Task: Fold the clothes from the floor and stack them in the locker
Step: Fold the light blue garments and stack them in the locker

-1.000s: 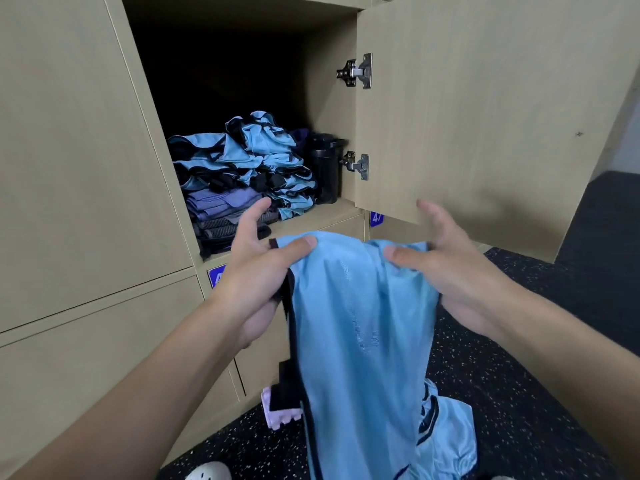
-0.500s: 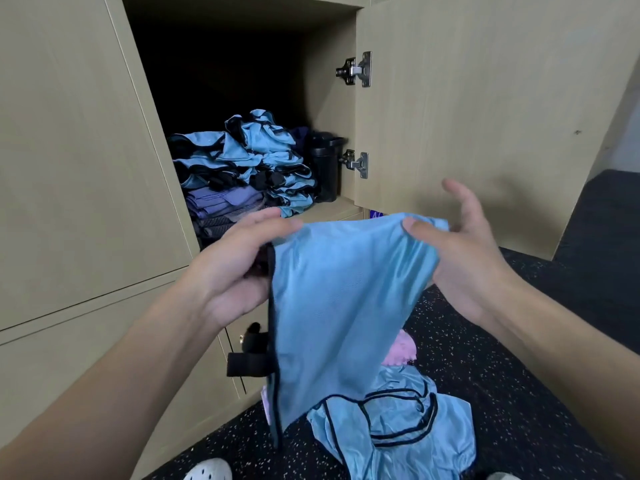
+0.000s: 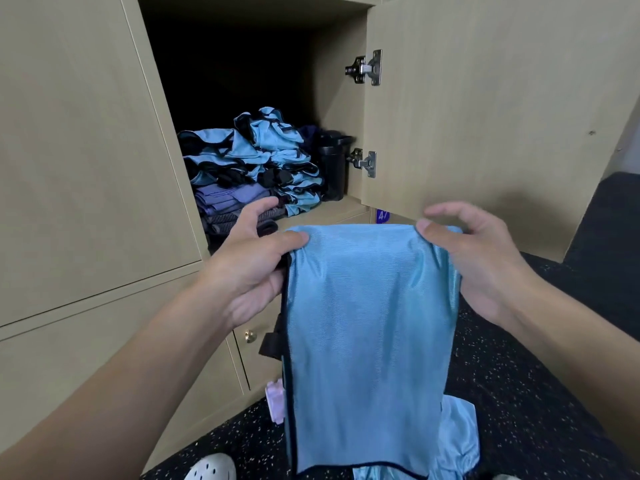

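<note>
**Head view: blue garment pinched at both top corners, hanging long axis down**

Left thumb (image 3: 291, 239) lies over the top-left corner with the fingers behind the cloth, so it's a pinch. Right thumb (image 3: 427, 230) clamps the top-right corner. The other right fingers curl loosely above the edge, and what backs the cloth there is hidden.

Left hand (image 3: 249, 268) and right hand (image 3: 485, 261) are level. The blue garment (image 3: 370, 323) hangs straight down from them, black binding on its left side and hem. The fabric is thin, glossy and limp.

The folded stack (image 3: 252, 161) in the locker (image 3: 343, 206) lies ahead and up-left of the fingers, left hand nearer. My guess is the length gets halved first. More blue cloth (image 3: 460, 431) lies on the speckled floor (image 3: 519, 393).
</note>
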A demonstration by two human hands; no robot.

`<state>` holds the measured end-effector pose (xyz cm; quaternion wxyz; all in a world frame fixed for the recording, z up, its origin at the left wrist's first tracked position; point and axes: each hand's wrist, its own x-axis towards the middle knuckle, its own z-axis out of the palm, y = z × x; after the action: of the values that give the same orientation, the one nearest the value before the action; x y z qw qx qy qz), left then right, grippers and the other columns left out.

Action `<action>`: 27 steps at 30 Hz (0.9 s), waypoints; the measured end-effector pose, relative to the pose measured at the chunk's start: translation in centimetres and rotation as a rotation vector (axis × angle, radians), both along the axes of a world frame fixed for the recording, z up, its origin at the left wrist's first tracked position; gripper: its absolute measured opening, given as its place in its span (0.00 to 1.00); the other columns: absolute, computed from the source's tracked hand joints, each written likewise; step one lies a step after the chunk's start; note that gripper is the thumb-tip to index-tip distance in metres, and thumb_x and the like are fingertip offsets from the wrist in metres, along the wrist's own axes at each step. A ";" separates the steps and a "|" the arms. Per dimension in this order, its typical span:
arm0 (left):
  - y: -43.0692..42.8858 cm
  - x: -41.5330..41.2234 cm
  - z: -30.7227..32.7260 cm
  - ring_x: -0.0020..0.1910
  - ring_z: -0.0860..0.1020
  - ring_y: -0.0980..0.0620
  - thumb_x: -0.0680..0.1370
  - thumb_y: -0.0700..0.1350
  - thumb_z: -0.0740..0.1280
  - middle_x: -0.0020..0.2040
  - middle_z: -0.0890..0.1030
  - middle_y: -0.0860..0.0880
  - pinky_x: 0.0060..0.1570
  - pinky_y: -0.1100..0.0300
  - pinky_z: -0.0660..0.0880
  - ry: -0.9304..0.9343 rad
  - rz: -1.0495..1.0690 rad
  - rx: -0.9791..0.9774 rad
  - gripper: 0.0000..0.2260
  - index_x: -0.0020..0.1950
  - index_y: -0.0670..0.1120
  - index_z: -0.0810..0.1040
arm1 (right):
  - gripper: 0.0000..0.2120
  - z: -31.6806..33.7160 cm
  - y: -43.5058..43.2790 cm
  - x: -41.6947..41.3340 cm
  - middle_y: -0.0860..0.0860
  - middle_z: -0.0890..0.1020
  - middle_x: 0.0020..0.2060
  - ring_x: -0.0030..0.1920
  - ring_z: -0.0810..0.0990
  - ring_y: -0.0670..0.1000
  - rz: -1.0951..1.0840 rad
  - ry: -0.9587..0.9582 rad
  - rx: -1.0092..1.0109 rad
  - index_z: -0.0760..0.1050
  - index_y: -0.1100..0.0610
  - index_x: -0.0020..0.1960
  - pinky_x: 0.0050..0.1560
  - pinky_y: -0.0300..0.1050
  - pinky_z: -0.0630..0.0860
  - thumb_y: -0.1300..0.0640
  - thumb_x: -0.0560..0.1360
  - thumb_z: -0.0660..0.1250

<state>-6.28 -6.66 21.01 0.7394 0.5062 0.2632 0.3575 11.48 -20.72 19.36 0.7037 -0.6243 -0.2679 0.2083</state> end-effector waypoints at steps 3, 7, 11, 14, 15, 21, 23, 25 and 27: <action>0.2 -0.3 0.1 0.43 0.86 0.46 0.72 0.29 0.70 0.47 0.86 0.41 0.38 0.55 0.83 -0.012 -0.060 -0.048 0.29 0.70 0.49 0.71 | 0.02 -0.4 0.2 0.6 0.55 0.83 0.42 0.41 0.80 0.55 -0.043 -0.006 -0.022 0.81 0.58 0.44 0.44 0.53 0.77 0.60 0.75 0.72; 0.1 -0.6 -0.2 0.47 0.86 0.46 0.67 0.23 0.70 0.48 0.86 0.41 0.43 0.57 0.83 0.054 -0.162 0.038 0.32 0.66 0.47 0.75 | 0.08 -0.3 0.0 1.3 0.57 0.85 0.50 0.51 0.84 0.57 0.072 -0.026 -0.053 0.82 0.61 0.51 0.60 0.54 0.78 0.64 0.73 0.73; 0.3 -0.8 -0.2 0.43 0.86 0.48 0.72 0.24 0.69 0.43 0.86 0.44 0.41 0.61 0.82 0.141 -0.103 0.137 0.21 0.60 0.42 0.80 | 0.22 -0.4 -0.6 1.9 0.57 0.84 0.56 0.56 0.83 0.54 0.301 -0.160 -0.220 0.76 0.59 0.64 0.67 0.52 0.73 0.69 0.71 0.73; 0.5 -1.1 0.0 0.42 0.86 0.50 0.73 0.29 0.71 0.43 0.87 0.45 0.38 0.62 0.81 0.169 -0.080 0.176 0.15 0.57 0.42 0.81 | 0.18 -0.7 -0.6 2.0 0.50 0.84 0.52 0.54 0.83 0.48 0.172 -0.430 -0.332 0.79 0.53 0.58 0.62 0.44 0.76 0.63 0.71 0.76; 0.6 -1.1 0.0 0.42 0.86 0.51 0.73 0.30 0.72 0.43 0.87 0.46 0.37 0.63 0.81 0.184 -0.079 0.196 0.13 0.56 0.42 0.81 | 0.12 -0.7 -0.7 1.9 0.49 0.85 0.48 0.48 0.83 0.45 0.139 -0.479 -0.333 0.81 0.53 0.53 0.55 0.39 0.77 0.61 0.72 0.76; 0.4 -1.0 0.3 0.41 0.86 0.52 0.74 0.37 0.73 0.43 0.87 0.45 0.36 0.64 0.80 0.270 -0.083 0.257 0.08 0.53 0.39 0.82 | 0.15 -0.3 -0.8 1.9 0.52 0.71 0.36 0.34 0.67 0.47 0.006 -0.750 -0.375 0.76 0.64 0.38 0.35 0.43 0.63 0.54 0.78 0.69; 0.2 -1.2 0.5 0.40 0.86 0.51 0.72 0.34 0.74 0.44 0.87 0.45 0.36 0.64 0.80 0.290 -0.120 0.277 0.09 0.52 0.38 0.82 | 0.17 -0.3 -0.7 1.9 0.55 0.70 0.40 0.38 0.69 0.51 0.004 -0.770 -0.360 0.73 0.69 0.41 0.38 0.44 0.64 0.55 0.79 0.66; 0.0 -1.3 0.6 0.41 0.86 0.51 0.70 0.29 0.74 0.43 0.87 0.45 0.37 0.64 0.80 0.300 -0.168 0.321 0.12 0.50 0.40 0.83 | 0.16 -0.2 -0.8 1.8 0.54 0.70 0.35 0.35 0.68 0.51 0.000 -0.725 -0.344 0.72 0.67 0.40 0.36 0.45 0.63 0.55 0.80 0.64; -0.1 -1.3 0.5 0.42 0.86 0.50 0.68 0.27 0.74 0.42 0.87 0.47 0.41 0.62 0.82 0.320 -0.174 0.374 0.16 0.51 0.42 0.82 | 0.13 -0.2 -0.8 2.1 0.51 0.71 0.32 0.32 0.67 0.49 -0.015 -0.646 -0.313 0.73 0.61 0.40 0.34 0.45 0.63 0.55 0.80 0.64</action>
<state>-7.59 -6.72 21.54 0.6100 0.7049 0.2613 0.2504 13.58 -21.53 19.20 0.4799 -0.7601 -0.4368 0.0337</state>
